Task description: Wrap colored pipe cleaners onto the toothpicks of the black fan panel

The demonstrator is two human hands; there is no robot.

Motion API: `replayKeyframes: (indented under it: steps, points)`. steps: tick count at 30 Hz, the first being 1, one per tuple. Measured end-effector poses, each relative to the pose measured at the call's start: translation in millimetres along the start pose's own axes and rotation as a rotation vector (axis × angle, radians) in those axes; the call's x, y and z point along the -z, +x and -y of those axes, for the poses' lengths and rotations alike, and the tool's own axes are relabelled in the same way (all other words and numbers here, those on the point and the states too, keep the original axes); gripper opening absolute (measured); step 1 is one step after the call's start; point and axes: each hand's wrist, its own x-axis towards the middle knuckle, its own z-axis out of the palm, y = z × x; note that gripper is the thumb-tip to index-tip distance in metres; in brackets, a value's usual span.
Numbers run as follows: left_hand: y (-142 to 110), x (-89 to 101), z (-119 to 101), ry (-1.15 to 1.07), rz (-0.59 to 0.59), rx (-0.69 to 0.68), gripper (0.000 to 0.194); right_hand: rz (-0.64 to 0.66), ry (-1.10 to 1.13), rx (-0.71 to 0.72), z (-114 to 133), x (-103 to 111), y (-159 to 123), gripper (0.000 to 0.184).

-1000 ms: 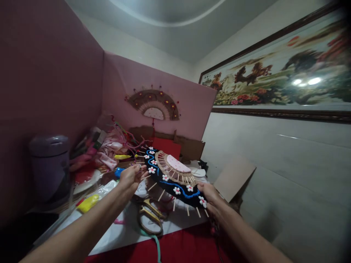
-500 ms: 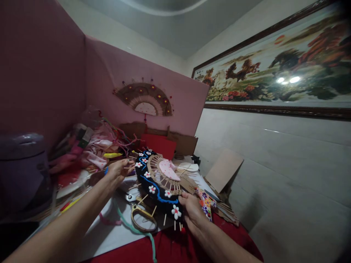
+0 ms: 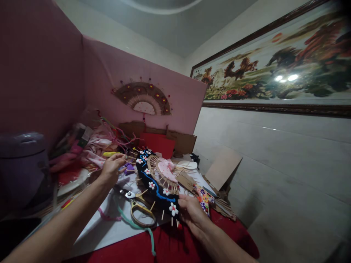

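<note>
Red table (image 3: 225, 233), black fan (image 3: 146, 178) slanting far-left to near-right, right hand (image 3: 192, 211) gripping its near end, left hand (image 3: 110, 171) beside far-end sticks (image 3: 131, 162), grip unclear.

I see open air in mid-frame, above the black fan (image 3: 159, 192) and in front of the pink board (image 3: 181, 106). At lower centre I can pass over the red cloth (image 3: 164, 243) between left forearm (image 3: 71, 215) and right forearm (image 3: 222, 239), but scissors (image 3: 134, 201) and the fan's sticks (image 3: 163, 214) crowd its top. The pile (image 3: 102, 140) blocks me at left; the leaning card (image 3: 223, 168) does at right.
</note>
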Motion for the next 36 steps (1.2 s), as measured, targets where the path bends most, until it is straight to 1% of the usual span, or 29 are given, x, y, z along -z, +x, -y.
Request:
replayKeyframes:
  steps: [2, 5, 8, 10, 12, 16, 18, 20, 22, 23, 26, 28, 30, 33, 36]
  points:
    - [-4, 1.2, -1, -0.014, 0.068, 0.046, 0.02, 0.002, 0.035, 0.003, -1, 0, 2, 0.018]
    - [-4, 1.1, -6, -0.048, 0.159, 0.082, 0.02, -0.027, 0.079, 0.024, -1, -6, 2, 0.023]
    - [1, 1.7, -14, -0.065, 0.176, 0.058, 0.016, -0.084, 0.083, 0.053, -7, -17, 4, 0.03]
    - [4, 4.0, -17, -0.052, 0.136, 0.035, 0.014, -0.101, 0.06, 0.056, -13, -25, 7, 0.032]
    - [5, 7.5, -17, -0.035, 0.068, 0.013, 0.014, -0.099, 0.033, 0.045, -18, -30, 11, 0.03]
    - [-2, 12.6, -14, -0.023, -0.033, -0.043, 0.013, -0.065, 0.018, 0.043, -15, -28, 10, 0.027]
    - [-6, 11.4, -14, 0.007, -0.103, -0.122, 0.012, -0.038, 0.005, 0.037, -9, -23, 5, 0.025]
    - [-9, 7.2, -13, 0.039, -0.193, -0.236, 0.012, -0.019, -0.007, 0.036, -4, -17, 1, 0.02]
    - [-14, 0.6, -13, 0.053, -0.237, -0.331, 0.012, 0.0, -0.011, 0.041, -1, -12, -3, 0.016]
    - [-18, -3.3, -13, 0.056, -0.235, -0.364, 0.011, 0.01, -0.012, 0.036, -1, -10, -4, 0.017]
    - [-32, -15.7, -11, 0.074, -0.167, -0.418, 0.008, 0.027, -0.049, 0.015, 0, -4, -9, 0.021]
    - [-46, -23.3, -12, 0.09, -0.119, -0.42, 0.007, 0.007, -0.113, 0.021, 2, -1, -14, 0.026]
    - [-60, -29.2, -12, 0.12, -0.085, -0.49, 0.006, -0.017, -0.174, 0.052, 5, 3, -21, 0.03]
    - [-80, -33.5, -12, 0.213, -0.022, -0.614, 0.006, -0.058, -0.208, 0.077, 10, 10, -32, 0.039]
    - [-97, -32.0, -3, 0.305, 0.063, -0.627, 0.007, -0.056, -0.234, 0.057, 12, 14, -36, 0.044]
